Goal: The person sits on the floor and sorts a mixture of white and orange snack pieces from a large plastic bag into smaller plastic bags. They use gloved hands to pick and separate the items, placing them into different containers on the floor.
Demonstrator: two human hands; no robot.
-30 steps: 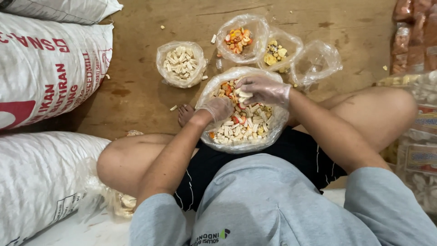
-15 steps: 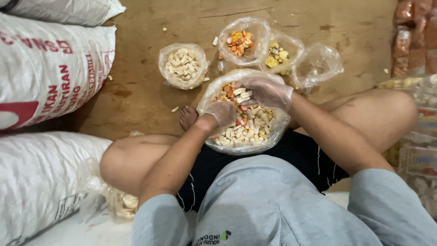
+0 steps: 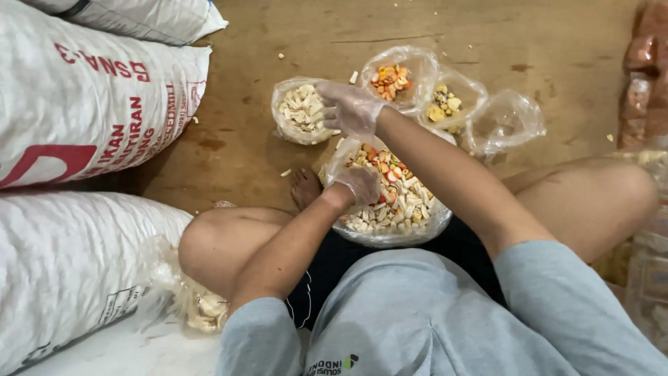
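Observation:
I sit cross-legged on the floor, both hands in thin clear gloves. A large clear bag (image 3: 424,226) of mixed white, orange and yellow snack pieces rests in my lap. My left hand (image 3: 358,184) is curled at that bag's left rim and grips the plastic. My right hand (image 3: 351,106) reaches forward and left, its fingers spread over the right edge of a small bag of white stick pieces (image 3: 298,111). Whether anything is still in the right palm is hidden.
Beyond the large bag stand a small bag of orange pieces (image 3: 393,76), one of yellow pieces (image 3: 449,101) and a nearly empty bag (image 3: 504,125). Big white sacks (image 3: 90,104) lie at my left, packed goods (image 3: 643,76) at the right. Crumbs dot the brown floor (image 3: 236,150).
My right hand lifted out of the large bag, where it held white sticks, and moved forward-left to the bag of white sticks. My left hand stayed at the large bag's rim.

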